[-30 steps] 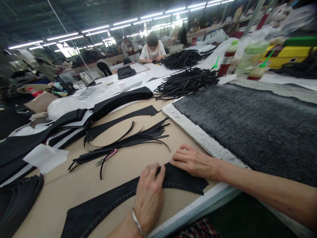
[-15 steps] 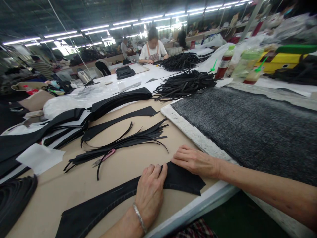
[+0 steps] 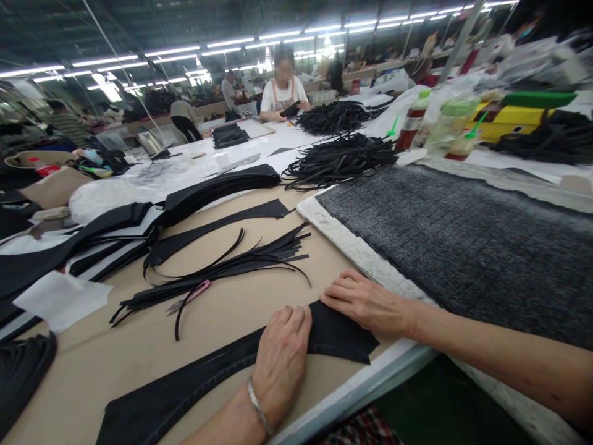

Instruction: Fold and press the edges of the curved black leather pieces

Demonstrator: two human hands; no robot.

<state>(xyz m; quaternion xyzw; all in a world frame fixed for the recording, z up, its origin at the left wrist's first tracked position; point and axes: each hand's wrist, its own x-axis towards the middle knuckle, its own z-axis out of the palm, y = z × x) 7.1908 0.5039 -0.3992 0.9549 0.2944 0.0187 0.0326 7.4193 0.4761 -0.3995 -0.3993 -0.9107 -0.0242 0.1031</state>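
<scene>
A long, curved black leather-like panel point(image 3: 185, 383) lies on the tan tabletop, with a stitch-like line along its lower curve. My left hand point(image 3: 285, 340), with a bracelet at the wrist, rests over the panel's middle, its fingers together and bent at the upper edge. At that same edge, just to the right, the fingers of my right hand point(image 3: 359, 301) pinch the panel; the fingertips are partly hidden. Beyond my hands lies a bundle of thin black strips point(image 3: 241, 269) with pink-handled scissors point(image 3: 200, 289) against it. Another curved black panel point(image 3: 222, 221) lies behind the strips.
To the right stands a pale board point(image 3: 370, 259) with dark speckled fabric point(image 3: 454, 247) on it. Stacked black panels point(image 3: 222, 184) and a strip pile point(image 3: 340, 157) lie farther back. Bottles point(image 3: 412, 120) stand behind the board. A co-worker point(image 3: 283, 86) sits across the table.
My hands keep nearly the same places on the panel. The view has shifted slightly, and the co-worker across has raised a dark piece in their hands.
</scene>
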